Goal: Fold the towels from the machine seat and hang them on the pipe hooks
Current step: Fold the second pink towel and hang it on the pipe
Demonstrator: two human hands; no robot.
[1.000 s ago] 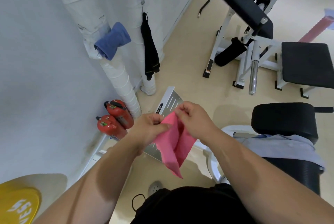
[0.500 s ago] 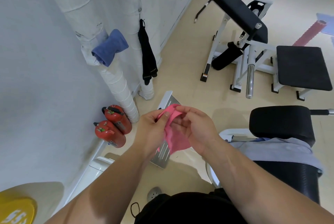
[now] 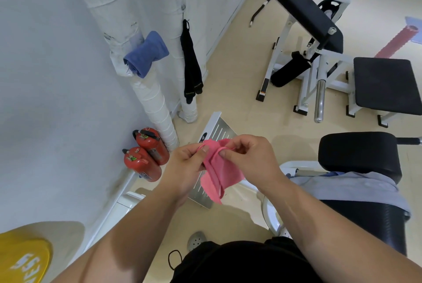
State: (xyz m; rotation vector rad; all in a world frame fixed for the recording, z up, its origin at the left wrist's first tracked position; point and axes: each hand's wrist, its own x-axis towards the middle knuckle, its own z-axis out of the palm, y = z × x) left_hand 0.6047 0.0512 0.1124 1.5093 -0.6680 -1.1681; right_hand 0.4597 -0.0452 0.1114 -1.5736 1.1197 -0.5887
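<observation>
Pinching the pink towel's (image 3: 219,175) top edge with left hand (image 3: 185,164) and right hand (image 3: 249,157), nearly touching. Hangs long axis down, right of the pipe (image 3: 157,104), below the blue towel (image 3: 146,54) hooked there; left hand nearer. Less bunched than half a second ago. Farther right of the pipe, grey towel (image 3: 342,186) on the machine seat (image 3: 358,152).

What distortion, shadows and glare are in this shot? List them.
Head view: the wide-angle lens bows the wrapped pipe; head view: light is soft and even, with faint shadows on the floor; head view: a small glint on the chrome bar, while the pink towel is sharp.
</observation>
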